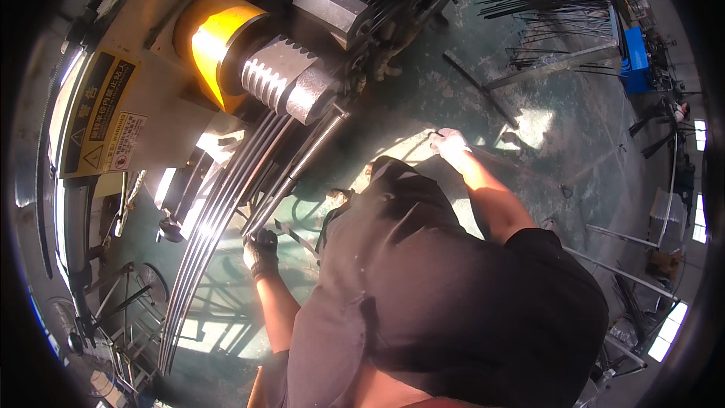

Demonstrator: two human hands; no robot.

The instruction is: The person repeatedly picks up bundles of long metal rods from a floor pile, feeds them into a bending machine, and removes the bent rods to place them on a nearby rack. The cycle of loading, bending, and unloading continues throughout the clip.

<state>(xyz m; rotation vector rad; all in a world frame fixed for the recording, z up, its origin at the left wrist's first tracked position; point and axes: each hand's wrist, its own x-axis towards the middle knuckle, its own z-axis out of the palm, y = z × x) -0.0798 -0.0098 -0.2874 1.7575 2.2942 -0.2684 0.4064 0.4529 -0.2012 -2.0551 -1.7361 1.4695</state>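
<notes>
My left hand [261,251], in a glove with dark fingers and a pale cuff, is closed at the lower end of a steel bar [291,179]. The bar slants up to the machine and looks threaded near its top. Left of it, several long shiny steel rods [202,245] run side by side, curving down from beneath a grooved steel roller [273,75]. My right hand [451,143], in a pale glove, is held out to the right over the floor, apart from the machine. Its fingers are curled together; what they hold, if anything, is too small to make out.
A yellow round housing [215,45] and a heavy steel block [330,7] belong to the machine at upper left, beside a warning sign [102,113]. Many thin dark rods [555,4] lie at far right near a blue box [637,60]. A metal frame [619,238] stands at right.
</notes>
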